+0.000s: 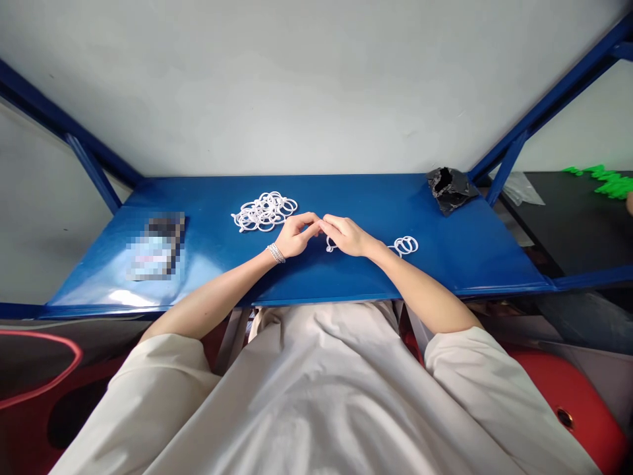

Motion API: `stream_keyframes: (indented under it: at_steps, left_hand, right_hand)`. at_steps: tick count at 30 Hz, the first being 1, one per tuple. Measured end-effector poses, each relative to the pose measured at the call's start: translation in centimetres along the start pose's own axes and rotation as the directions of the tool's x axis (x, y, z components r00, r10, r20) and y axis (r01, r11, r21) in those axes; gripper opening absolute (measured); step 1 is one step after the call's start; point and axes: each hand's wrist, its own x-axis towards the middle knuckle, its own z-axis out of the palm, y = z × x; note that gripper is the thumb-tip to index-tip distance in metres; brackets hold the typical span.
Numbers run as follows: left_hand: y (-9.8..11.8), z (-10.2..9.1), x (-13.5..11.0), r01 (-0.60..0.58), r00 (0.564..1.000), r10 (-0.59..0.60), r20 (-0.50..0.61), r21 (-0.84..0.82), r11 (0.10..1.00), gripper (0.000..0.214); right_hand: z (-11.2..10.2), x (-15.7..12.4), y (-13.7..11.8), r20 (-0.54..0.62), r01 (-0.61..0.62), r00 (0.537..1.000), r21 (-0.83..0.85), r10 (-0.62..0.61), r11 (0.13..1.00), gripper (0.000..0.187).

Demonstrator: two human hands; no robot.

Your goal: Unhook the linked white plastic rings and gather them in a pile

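Note:
My left hand (299, 235) and my right hand (347, 235) meet at the fingertips above the middle of the blue table. Both are closed in a pinch. Part of a white ring with a small knob (330, 246) shows beneath my right fingers, which appear to hold it. Whatever sits between my left fingertips is too small and covered to make out. Just behind my left hand lies a tangled pile of white rings (264, 212). A smaller group of white rings (406, 245) rests to the right, beyond my right wrist.
On the blue table (306, 284), a crumpled black plastic bag (449, 190) stands at the back right, and a blurred-out flat object (157, 246) lies at the left. Blue frame bars (93, 168) slope up at both sides. Bright green pieces (610, 183) lie on a dark neighbouring table.

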Motion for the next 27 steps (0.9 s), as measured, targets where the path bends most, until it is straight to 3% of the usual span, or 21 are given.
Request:
stream_keyframes:
  at_steps: [6,11,14,17,22,27]
  left_hand:
    - [0.1,0.0,0.0,0.029,0.999,-0.03,-0.032,-0.035,0.999,0.051]
    - [-1.3,0.0,0.5,0.108,0.958,-0.141,-0.248,-0.143,0.984,0.057]
    - [-2.4,-0.1,0.9,0.124,0.918,-0.196,-0.345,-0.222,0.967,0.058]
    - [-3.1,-0.2,1.1,0.153,0.9,-0.25,-0.358,-0.277,0.949,0.055]
    - [-3.3,-0.1,1.0,0.218,0.871,-0.285,-0.4,-0.204,0.954,0.049]
    - [-3.2,0.1,0.9,0.329,0.837,-0.365,-0.407,-0.159,0.931,0.024]
  right_hand:
    - [0.7,0.2,-0.2,-0.093,0.023,0.995,0.053,-0.018,0.998,0.05]
    - [0.5,1.2,1.5,-0.056,-0.016,0.998,0.381,0.041,0.924,0.059]
    - [0.2,1.5,2.5,-0.034,-0.07,0.995,0.418,0.093,0.906,0.058]
    - [0.1,1.5,3.0,-0.081,-0.082,0.988,0.453,0.132,0.888,0.053]
    - [-0.5,1.6,3.0,-0.23,-0.056,0.946,0.579,0.229,0.814,0.048]
    - [-1.2,1.6,2.8,-0.292,-0.043,0.923,0.57,0.251,0.821,0.048]
